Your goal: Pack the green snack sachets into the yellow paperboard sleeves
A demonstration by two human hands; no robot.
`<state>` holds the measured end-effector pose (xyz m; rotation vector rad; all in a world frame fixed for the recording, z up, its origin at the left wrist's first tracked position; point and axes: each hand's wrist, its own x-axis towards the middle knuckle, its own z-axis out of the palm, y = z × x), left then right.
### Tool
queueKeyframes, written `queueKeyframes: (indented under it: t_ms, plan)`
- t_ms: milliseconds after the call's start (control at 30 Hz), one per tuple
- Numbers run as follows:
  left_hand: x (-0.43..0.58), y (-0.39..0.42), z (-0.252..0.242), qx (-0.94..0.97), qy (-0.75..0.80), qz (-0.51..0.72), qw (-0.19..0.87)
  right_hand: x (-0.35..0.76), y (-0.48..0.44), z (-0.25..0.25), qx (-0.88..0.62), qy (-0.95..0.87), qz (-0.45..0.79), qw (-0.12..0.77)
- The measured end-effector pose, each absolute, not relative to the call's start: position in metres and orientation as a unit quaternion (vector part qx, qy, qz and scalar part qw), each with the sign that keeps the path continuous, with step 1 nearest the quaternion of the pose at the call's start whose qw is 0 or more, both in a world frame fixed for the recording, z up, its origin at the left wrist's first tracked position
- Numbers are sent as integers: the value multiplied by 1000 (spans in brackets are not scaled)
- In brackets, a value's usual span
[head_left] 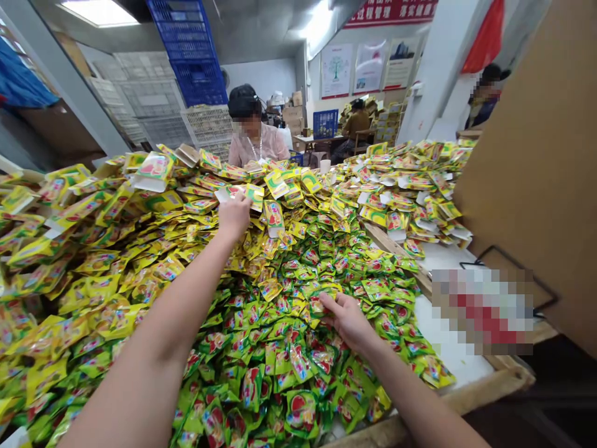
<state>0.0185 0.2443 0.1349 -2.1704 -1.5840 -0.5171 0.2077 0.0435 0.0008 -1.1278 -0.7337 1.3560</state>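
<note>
My left hand (235, 216) reaches far over the heap, its fingers closed on a small yellow-and-green carton (255, 196) with white flaps. Lower and to the right, my right hand (349, 316) pinches a small green packet (318, 300) between thumb and fingers. Beneath it spreads a thick layer of green packets (301, 361) printed with red fruit. Yellow packets (100, 289) cover the left side of the heap. Flattish yellow cartons (156, 168), some with open ends, are piled along the back.
A wooden table edge (489, 389) runs along the right front. Close on the right stands a large brown cardboard sheet (527, 180), with a black wire frame (543, 289) beside it. Another person (261, 140) sits across the heap. Blue crates (186, 53) are stacked behind.
</note>
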Motion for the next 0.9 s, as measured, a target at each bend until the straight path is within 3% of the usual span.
queueKeyframes:
  t_ms: [100,200,333,500,667,800,900]
  plan:
    - [19,224,144,-766,-546,-235,244,209,41,5,-494,-350,531,592]
    - [24,169,148,-821,-467,-218,245,210,34,12,-490,-493,400,598]
    - [21,87,134,-908,-383,-162,48,205,24,10,-422,-706,233,519]
    - [14,37,87,-804,-435,-357,-194,192,20,0,-383,-751,177,509]
    - [32,26,35,-729,-425,-395,-364,176,5,4,-371,-794,160,454]
    - [37,24,26,-678,-466,-444,-355,185,-16,19,-382,-823,222,358]
    - [28,22,26,-709,-533,-401,-229,205,-26,42,-433,-762,250,410]
